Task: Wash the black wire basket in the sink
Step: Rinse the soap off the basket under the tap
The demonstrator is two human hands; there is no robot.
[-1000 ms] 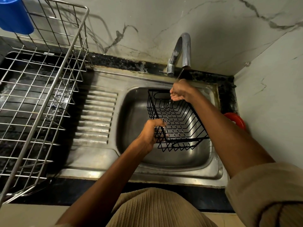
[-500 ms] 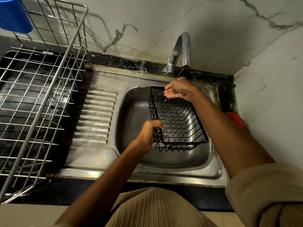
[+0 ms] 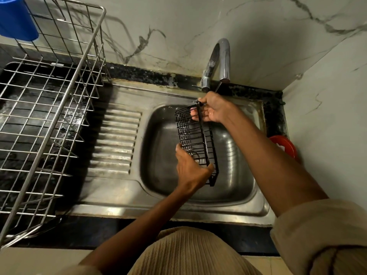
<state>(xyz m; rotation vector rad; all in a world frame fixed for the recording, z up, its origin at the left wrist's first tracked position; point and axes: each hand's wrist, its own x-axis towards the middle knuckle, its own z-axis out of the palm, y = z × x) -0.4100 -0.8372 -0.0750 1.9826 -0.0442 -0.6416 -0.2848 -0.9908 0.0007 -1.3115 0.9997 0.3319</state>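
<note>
1. The black wire basket point(image 3: 195, 139) is hanging on edge over the bowl of the stainless-steel sink point(image 3: 164, 207), its rim running from 12 o'clock to 6 o'clock across the middle of the bowl.
2. The right hand point(image 3: 213, 109) is gripping the far end of the rim at 12 o'clock, thumb and fingers curling round the wire; its skin is glistening wet.
3. The left hand point(image 3: 190, 169) is holding the near end at 6 o'clock, thumb hooking over the rim and fingers wrapping the underside.
4. The chrome tap point(image 3: 220, 60) is arching from the wall at 12 o'clock, its spout ending just above the right hand; whether water is flowing at this moment cannot be told.
5. Stage, as a judgement: the wash is appearing to be mid-course. The wet hand and the droplets on the sink wall are suggesting rinsing is under way. No soap or sponge is showing, and the basket is not yet resting on the steel dish rack point(image 3: 47, 108) at 9 o'clock.
6. Materials: the basket is consisting of thin coated wire in a rectangular open grid, rigid and light. The sink is showing brushed, dulled steel with a ribbed drainboard point(image 3: 117, 141) at 9 o'clock.
7. Surroundings: a veined marble wall point(image 3: 178, 26) is backing the tap, a red lid-like object point(image 3: 286, 147) is lying at 3 o'clock, and a blue plastic cup point(image 3: 15, 18) is hanging at 10 o'clock.
</note>
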